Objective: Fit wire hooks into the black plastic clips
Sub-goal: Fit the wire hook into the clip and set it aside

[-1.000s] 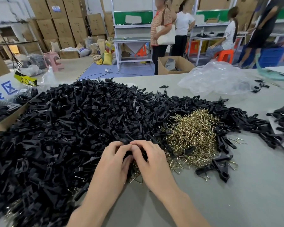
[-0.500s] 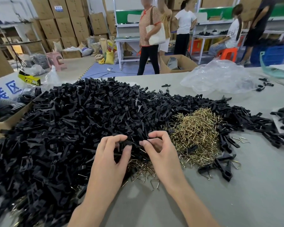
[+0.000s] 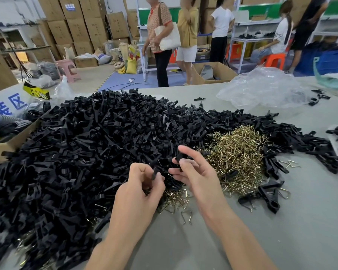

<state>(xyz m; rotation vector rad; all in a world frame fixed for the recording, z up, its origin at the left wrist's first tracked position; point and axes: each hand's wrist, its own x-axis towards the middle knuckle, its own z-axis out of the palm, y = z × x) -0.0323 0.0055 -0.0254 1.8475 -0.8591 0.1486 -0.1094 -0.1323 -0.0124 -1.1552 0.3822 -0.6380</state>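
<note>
The left hand [image 3: 139, 190] is over the near side of the heap of black plastic clips [image 3: 98, 152], fingers curled, its thumb and forefinger pinching 1 black piece [image 3: 154, 174]. Just beside it, the right hand [image 3: 195, 176] pinches a 2nd clip [image 3: 179, 157] between thumb and forefinger, its other fingers loosely spread. Whether a wire sits in either piece I cannot tell. The heap covers the left half of the grey desk [image 3: 281, 234] and reaches its left edge, where it touches an open cardboard box [image 3: 4, 147]. The brass-coloured wire hooks [image 3: 236, 156] lie in a mound just right of the hands, ringed by clips on the far and right sides. A smaller scatter of hooks [image 3: 176, 197] lies under the hands, with 1 loose hook [image 3: 186, 217] nearer the front edge on bare desk. In front of the mound, a few clips with wires fitted [image 3: 267, 197] lie together. A crumpled clear plastic bag [image 3: 261, 90] sits towards the far right corner. Beyond the far edge are 5 people [image 3: 160, 36], 1 of them seated
</note>
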